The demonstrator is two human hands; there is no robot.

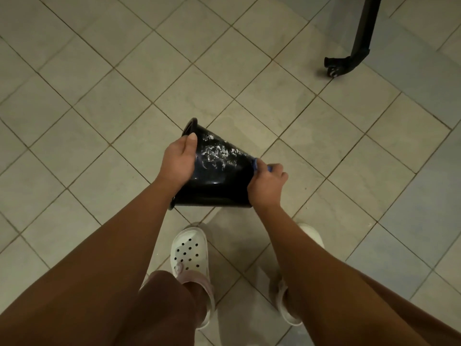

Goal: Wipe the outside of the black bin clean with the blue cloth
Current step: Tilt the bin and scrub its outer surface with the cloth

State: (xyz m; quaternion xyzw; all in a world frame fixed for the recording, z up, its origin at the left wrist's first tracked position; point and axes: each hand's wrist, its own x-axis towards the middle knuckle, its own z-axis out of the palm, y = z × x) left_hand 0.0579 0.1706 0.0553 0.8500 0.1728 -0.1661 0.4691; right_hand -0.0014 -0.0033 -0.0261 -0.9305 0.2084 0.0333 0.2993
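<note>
Black bin (217, 181) held sideways: rim end clasped by left grip (178, 162), blue cloth (255, 164) pinched at base by right grip (267, 186). White smears (219, 151) left of cloth.

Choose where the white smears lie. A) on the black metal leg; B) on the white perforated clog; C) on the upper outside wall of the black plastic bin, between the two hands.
C: the white smears streak the outside wall of the black plastic bin, between the left hand near its rim and the right hand pinching the blue cloth at its base.
</note>
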